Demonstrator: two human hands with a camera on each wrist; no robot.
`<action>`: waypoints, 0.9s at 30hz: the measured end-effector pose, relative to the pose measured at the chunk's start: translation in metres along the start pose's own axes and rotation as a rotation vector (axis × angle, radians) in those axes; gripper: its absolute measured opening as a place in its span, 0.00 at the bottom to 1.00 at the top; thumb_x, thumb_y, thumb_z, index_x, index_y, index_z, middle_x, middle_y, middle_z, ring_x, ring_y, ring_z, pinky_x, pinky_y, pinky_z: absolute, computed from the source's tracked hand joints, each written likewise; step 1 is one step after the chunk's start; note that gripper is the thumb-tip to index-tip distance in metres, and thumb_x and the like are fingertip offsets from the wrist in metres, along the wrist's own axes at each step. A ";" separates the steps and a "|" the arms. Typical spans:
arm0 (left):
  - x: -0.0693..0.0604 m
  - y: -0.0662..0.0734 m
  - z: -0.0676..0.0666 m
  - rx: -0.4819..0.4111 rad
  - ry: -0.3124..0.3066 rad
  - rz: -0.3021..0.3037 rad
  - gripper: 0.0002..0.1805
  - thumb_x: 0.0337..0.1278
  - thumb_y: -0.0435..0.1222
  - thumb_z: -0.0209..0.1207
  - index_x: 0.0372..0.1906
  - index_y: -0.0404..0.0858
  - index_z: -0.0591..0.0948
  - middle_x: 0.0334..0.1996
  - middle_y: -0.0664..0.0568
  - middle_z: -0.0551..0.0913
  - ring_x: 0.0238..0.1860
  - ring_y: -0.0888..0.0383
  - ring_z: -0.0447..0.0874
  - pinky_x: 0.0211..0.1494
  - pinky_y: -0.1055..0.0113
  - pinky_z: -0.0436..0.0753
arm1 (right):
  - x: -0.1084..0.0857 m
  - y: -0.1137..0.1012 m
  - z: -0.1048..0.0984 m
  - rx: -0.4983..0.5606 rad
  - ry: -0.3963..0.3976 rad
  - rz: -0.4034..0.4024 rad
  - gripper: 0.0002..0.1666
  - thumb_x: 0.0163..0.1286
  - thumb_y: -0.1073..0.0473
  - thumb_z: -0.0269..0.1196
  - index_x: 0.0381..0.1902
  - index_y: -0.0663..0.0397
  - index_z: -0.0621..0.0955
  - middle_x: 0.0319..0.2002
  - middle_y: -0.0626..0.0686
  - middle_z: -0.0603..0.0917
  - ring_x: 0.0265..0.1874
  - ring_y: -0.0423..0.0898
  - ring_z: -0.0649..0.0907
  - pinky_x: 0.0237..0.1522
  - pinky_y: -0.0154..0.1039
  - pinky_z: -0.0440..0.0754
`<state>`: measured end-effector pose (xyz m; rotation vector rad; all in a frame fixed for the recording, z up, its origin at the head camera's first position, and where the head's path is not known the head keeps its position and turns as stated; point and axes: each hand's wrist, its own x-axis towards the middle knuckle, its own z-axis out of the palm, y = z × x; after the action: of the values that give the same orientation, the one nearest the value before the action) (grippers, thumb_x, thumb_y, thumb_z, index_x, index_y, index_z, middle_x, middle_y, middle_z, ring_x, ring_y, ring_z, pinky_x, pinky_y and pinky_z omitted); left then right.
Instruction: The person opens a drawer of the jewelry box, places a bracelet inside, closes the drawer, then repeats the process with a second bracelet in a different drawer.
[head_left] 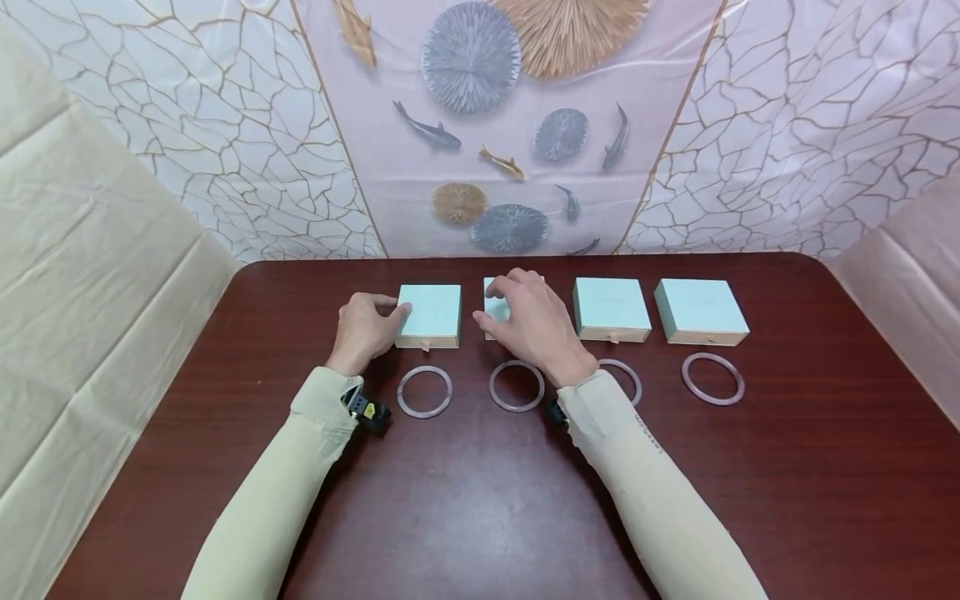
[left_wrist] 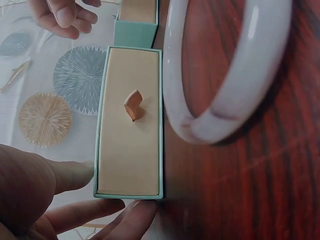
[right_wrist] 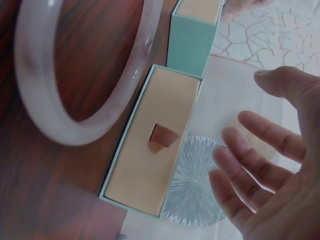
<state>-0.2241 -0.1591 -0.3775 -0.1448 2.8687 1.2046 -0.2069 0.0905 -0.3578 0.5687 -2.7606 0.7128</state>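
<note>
At the left end of a row of mint-green drawer boxes, my left hand [head_left: 367,327] holds the leftmost gift box [head_left: 429,312] at its left edge. In the left wrist view the thumb lies by the top of this box and the fingers [left_wrist: 140,215] touch its side. The cream drawer front with its small brown pull tab faces me. My right hand [head_left: 528,321] hovers over the second gift box [right_wrist: 150,145], fingers loosely bent and apart from it. Pale lilac bangles lie before the boxes: one bangle [head_left: 399,392] before the first, another bangle [head_left: 492,387] before the second.
Two more mint boxes stand to the right, the third box [head_left: 613,304] and the fourth box [head_left: 702,308]. A partly covered bangle [head_left: 637,387] and another bangle [head_left: 740,387] lie before them. The dark red table [head_left: 480,517] backs onto a patterned cloth [head_left: 480,167].
</note>
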 end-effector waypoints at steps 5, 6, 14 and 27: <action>-0.001 -0.001 0.000 0.004 0.004 0.004 0.25 0.72 0.47 0.59 0.62 0.34 0.83 0.57 0.38 0.84 0.58 0.42 0.82 0.56 0.50 0.82 | 0.002 -0.002 0.002 -0.009 0.000 -0.015 0.17 0.67 0.49 0.69 0.46 0.54 0.86 0.45 0.54 0.84 0.44 0.52 0.78 0.46 0.45 0.78; -0.001 -0.001 0.001 0.008 0.006 0.005 0.25 0.72 0.47 0.59 0.62 0.34 0.83 0.57 0.38 0.85 0.57 0.42 0.82 0.56 0.50 0.82 | 0.002 -0.003 0.002 -0.009 -0.004 -0.013 0.17 0.67 0.48 0.69 0.47 0.53 0.86 0.45 0.54 0.84 0.44 0.51 0.78 0.45 0.45 0.78; -0.002 0.000 0.003 0.000 0.002 0.002 0.23 0.72 0.46 0.59 0.60 0.35 0.84 0.53 0.39 0.86 0.51 0.43 0.84 0.49 0.54 0.82 | 0.001 -0.006 -0.001 -0.002 -0.022 0.006 0.17 0.67 0.47 0.69 0.47 0.52 0.86 0.47 0.52 0.84 0.47 0.51 0.78 0.46 0.46 0.79; 0.000 0.001 0.002 0.001 0.009 0.001 0.21 0.73 0.45 0.59 0.60 0.36 0.85 0.54 0.39 0.87 0.53 0.45 0.84 0.51 0.55 0.82 | 0.012 -0.029 0.009 0.084 -0.089 0.026 0.16 0.68 0.51 0.69 0.46 0.55 0.86 0.46 0.55 0.84 0.48 0.51 0.82 0.51 0.47 0.81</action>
<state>-0.2245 -0.1568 -0.3780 -0.1493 2.8771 1.2051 -0.2062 0.0593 -0.3500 0.5967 -2.8357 0.8323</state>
